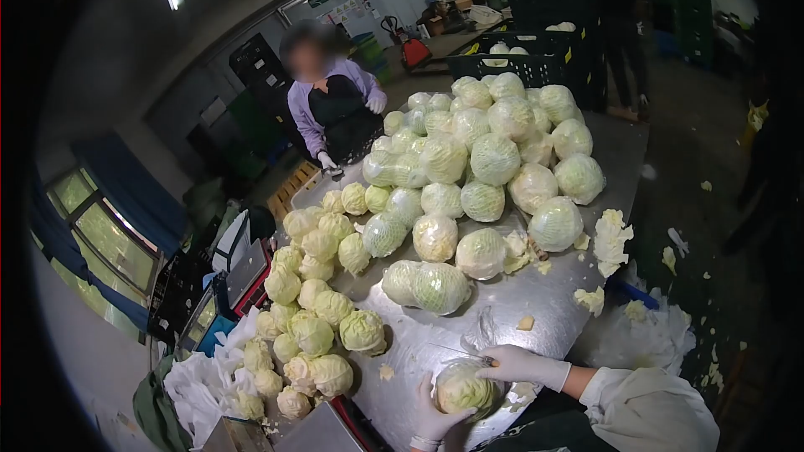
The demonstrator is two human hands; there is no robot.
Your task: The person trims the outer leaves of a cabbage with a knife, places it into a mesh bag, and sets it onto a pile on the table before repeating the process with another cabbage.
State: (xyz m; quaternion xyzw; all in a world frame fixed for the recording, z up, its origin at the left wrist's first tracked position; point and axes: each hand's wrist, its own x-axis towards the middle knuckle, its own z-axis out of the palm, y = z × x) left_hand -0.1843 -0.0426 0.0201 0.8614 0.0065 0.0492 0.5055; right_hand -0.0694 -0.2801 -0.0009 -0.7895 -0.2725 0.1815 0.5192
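A pale green cabbage (466, 388) rests on the metal table at the front. My left hand (431, 415), in a white glove, is wrapped round its left side. My right hand (521, 365), also gloved, is closed on the handle of a knife (456, 351) just above the cabbage. The thin blade points left, over the cabbage's far edge. Bits of leaf lie on the metal by the cabbage. Beyond it sits a pair of cabbages in clear wrap and netting (425, 286).
A tall heap of cabbages (494, 157), many wrapped, covers the far table. Smaller bare cabbages (311, 331) line the left edge. Leaf scraps (613, 241) lie along the right. A co-worker in a purple top (335, 109) stands across; dark crates (528, 59) are stacked behind.
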